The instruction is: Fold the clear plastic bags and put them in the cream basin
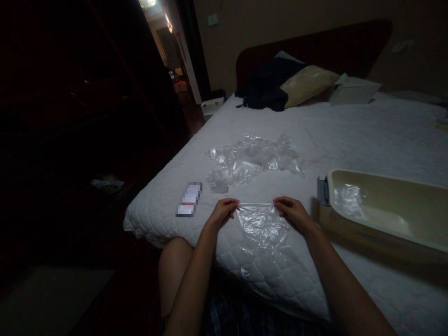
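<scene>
A clear plastic bag (pixel 261 226) is stretched between my two hands, its upper edge pulled into a straight line. My left hand (pixel 225 210) pinches the left corner of that edge. At the right corner my right hand (pixel 287 210) grips it between thumb and fingers. The lower part of the bag hangs crumpled against the white quilted bedspread (pixel 350 135). Just beyond my hands lies a spread-out pile of crumpled clear plastic bags (pixel 255 158).
Right of my hands stands a deep beige plastic bin (pixel 392 200) with a grey latch (pixel 323 191) and some clear plastic inside. A blurred-out phone-like object (pixel 189 199) lies at left. Pillows (pixel 310 84) and dark cloth (pixel 269 84) rest by the headboard (pixel 325 44).
</scene>
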`<state>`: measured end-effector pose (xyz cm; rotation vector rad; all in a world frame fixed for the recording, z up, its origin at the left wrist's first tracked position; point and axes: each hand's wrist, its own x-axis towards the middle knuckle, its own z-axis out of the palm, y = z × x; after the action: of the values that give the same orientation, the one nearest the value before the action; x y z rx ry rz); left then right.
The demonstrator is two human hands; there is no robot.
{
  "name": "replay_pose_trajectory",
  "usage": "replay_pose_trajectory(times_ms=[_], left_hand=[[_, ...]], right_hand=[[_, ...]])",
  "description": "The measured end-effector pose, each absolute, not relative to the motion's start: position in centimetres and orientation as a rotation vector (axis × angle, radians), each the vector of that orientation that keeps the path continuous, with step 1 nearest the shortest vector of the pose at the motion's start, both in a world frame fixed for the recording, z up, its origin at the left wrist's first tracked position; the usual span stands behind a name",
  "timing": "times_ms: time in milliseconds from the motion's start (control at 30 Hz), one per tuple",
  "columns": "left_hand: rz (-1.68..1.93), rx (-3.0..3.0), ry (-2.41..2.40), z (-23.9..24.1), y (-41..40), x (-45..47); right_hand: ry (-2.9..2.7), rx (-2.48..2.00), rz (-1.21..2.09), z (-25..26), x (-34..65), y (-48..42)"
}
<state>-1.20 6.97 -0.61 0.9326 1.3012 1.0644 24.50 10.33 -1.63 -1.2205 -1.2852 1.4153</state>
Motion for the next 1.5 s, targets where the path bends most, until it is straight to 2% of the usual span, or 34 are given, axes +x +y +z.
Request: replay_pose_trajectory(times_ms=[400,700,900,1000,1233,1500], left_hand=[[1.099,0.938,1.303,-0.6,6.7,-1.2],[1.188,0.976,1.253,-1.5,6.5,-0.8],[1.185,1.009,1.293,-1.5,6.6,-0.8],[1.178,1.034,1.311,-1.5,6.5,-0.8],[1.178,1.040,1.304,-1.9,6.5,-0.9],[1.142,0.961,1.237,-0.9,5.8,-1.6]], right_hand=[[-1.345,-1.309,1.395,-1.1,24.3,10.0],[-1.030,-1.217,1.278,0.4,22.8,9.7],[-0.938,-1.070,1.814,2.1,17.5,9.0],[-0.880,-1.180,1.895,2.1,16.8,9.4],[-0.853,-1.293,1.788,2.6,21.3,10.1],[-1.199,-1.421,1.513,0.7,26.2,9.7]])
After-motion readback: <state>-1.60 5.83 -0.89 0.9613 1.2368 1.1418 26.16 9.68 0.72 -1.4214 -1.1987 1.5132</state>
